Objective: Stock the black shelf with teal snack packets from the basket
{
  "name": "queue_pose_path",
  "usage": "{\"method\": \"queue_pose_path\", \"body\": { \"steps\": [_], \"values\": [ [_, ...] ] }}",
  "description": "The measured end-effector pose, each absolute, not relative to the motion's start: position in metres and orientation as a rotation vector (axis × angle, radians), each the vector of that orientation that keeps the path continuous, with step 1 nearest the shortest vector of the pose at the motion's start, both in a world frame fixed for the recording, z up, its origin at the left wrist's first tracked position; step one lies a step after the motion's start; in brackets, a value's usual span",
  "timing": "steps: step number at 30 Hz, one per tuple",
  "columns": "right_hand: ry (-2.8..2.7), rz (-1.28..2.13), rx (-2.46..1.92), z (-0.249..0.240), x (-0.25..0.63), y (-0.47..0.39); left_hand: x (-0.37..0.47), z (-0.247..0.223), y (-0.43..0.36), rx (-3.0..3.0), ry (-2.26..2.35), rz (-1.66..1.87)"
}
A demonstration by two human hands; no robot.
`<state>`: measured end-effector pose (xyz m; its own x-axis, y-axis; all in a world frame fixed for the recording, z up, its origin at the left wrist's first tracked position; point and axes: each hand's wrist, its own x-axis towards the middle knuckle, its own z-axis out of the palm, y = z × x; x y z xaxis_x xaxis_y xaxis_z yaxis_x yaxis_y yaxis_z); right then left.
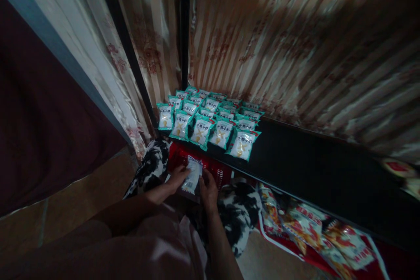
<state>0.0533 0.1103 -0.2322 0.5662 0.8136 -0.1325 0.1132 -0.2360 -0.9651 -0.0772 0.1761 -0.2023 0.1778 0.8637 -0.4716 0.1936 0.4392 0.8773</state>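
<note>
Between my two hands is a snack bag (pixel 193 176) with a silvery-white face and dark purplish edges. My left hand (pixel 179 177) grips its left side, thumb lying on the front. On its right edge, my right hand (pixel 209 188) is closed around the bag. Just behind the bag stands a red plastic basket (pixel 221 174) with slotted walls, below the shelf edge; its inside is mostly hidden. Above it, rows of small white and teal snack bags (pixel 201 130) stand upright on the left end of a black shelf (pixel 295 162).
A red bag with white trim (pixel 278 245) under the shelf at right holds several snack packs (pixel 303 224). Blurred packs (pixel 398 168) sit at the shelf's far right. Pleated curtains (pixel 262 43) hang behind, and black posts (pixel 184 30) rise at the left.
</note>
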Motion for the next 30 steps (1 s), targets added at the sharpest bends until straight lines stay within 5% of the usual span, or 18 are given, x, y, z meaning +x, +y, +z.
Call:
{"method": "queue_pose_path", "body": {
  "steps": [30],
  "values": [
    [-0.375,1.249,-1.265,-0.188,0.045,0.102,-0.074,-0.165,0.163,1.322,1.263,0.734]
  ]
}}
